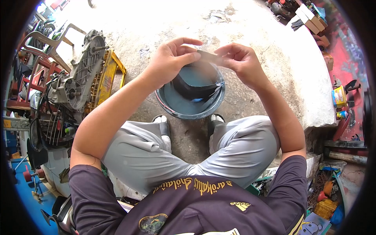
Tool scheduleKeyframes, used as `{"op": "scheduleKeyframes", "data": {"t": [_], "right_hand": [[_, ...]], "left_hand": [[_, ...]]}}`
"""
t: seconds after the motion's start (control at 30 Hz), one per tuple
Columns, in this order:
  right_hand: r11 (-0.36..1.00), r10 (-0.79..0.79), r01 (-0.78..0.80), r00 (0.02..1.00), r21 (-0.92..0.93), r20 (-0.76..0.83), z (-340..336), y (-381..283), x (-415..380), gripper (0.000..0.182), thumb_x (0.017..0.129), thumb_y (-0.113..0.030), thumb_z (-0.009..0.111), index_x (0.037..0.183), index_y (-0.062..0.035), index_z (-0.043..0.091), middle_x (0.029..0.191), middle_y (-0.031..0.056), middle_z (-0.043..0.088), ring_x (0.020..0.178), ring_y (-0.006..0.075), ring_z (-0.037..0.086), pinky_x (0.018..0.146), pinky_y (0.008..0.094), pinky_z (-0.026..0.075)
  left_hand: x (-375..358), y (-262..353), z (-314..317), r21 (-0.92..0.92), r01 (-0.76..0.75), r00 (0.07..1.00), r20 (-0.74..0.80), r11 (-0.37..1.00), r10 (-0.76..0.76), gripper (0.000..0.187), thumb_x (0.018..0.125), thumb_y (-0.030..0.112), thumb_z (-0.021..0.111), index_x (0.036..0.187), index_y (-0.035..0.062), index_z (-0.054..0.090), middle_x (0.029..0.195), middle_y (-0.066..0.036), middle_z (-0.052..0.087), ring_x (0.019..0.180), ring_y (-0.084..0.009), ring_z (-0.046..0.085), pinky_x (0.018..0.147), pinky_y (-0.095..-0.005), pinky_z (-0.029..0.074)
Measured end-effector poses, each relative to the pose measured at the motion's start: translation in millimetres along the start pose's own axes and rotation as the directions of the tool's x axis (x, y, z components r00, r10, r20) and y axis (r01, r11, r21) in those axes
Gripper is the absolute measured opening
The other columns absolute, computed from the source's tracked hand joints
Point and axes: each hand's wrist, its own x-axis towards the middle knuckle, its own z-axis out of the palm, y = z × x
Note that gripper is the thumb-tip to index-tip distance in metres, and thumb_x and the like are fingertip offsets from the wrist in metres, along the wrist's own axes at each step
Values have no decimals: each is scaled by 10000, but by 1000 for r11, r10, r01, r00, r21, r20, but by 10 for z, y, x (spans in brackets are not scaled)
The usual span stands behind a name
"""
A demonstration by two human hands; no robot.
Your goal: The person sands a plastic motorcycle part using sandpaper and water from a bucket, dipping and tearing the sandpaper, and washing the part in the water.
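Observation:
Both hands are raised over a dark round bucket [190, 115] standing on the floor between my feet. A thin, flat dark strip [207, 56] spans the gap between them. My left hand [177, 53] pinches its left end between thumb and fingers, with the other fingers curled above. At the strip's right end, my right hand [240, 59] has its thumb and fingertips closed on it, slightly blurred. In the bucket is greyish water, and a glossy black curved part [192, 91] lies partly in it.
An engine casing [78, 74] leans by a yellow crate [111, 74] at the left, near a chair frame [58, 45]. Boxes [311, 19] stand at upper right. A pale raised slab [313, 94] edges the right side. Tools and parts lie lower right.

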Motion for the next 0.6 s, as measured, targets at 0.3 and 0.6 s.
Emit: {"op": "scheduleKeyframes", "data": {"t": [0.3,0.6], "right_hand": [[999,3,-1,999,-40,51,82,-9,-23,210,962,-95,769,1135,24,771,961,97,782,866,130,729,778,268,592],[993,-46,50,998,-107,32,92,0,-27,168,961,-83,757,1102,6,779,930,63,774,836,113,701,747,266,584]], "left_hand": [[-13,26,36,-14,33,999,18,999,-33,371,979,55,722,1345,28,671,1073,-102,786,984,-141,729,914,-280,593],[-3,-34,-10,61,-17,999,29,998,16,204,958,118,779,1134,15,782,1023,-82,785,945,-130,710,900,-278,570]]}}
